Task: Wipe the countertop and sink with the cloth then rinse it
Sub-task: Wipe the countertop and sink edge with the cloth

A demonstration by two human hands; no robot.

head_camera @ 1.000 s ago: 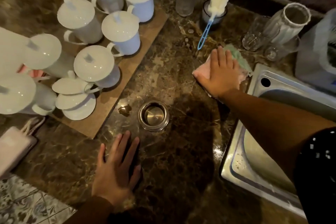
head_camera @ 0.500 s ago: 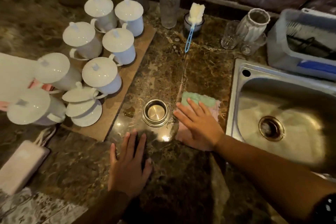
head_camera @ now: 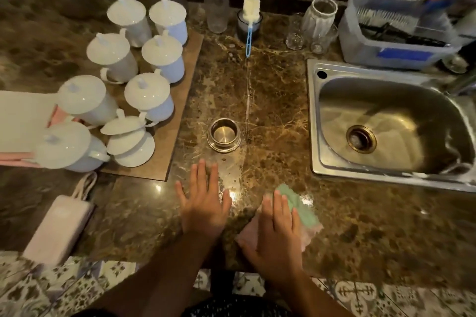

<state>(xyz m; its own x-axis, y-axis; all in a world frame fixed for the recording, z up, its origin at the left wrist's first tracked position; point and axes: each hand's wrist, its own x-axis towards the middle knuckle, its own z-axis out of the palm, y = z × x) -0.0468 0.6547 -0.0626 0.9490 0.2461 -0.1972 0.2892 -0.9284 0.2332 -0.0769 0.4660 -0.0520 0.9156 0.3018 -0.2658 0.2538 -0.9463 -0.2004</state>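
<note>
Open lane ahead of the right hand [head_camera: 275, 237], hemmed in on both sides.
Bare countertop [head_camera: 273, 100] straight ahead, as far as the brush cup [head_camera: 249, 24] and glasses [head_camera: 295, 36] by the wall. Just beyond the left hand [head_camera: 203, 208], a steel cup [head_camera: 223, 134] in the way; further left, a board [head_camera: 164, 154] crowded with lidded mugs [head_camera: 148, 95]. Ahead and right of the right hand, the sink [head_camera: 313, 121] rim.

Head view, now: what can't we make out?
1. Cloth: head view, its middle is hidden under the right hand.
2. Sink: head view, its right side is cut off by the frame edge and blurred.
3. Mugs: head view, contents hidden by their lids.
4. Bin: head view, the items inside are blurred and too small to name.
</note>
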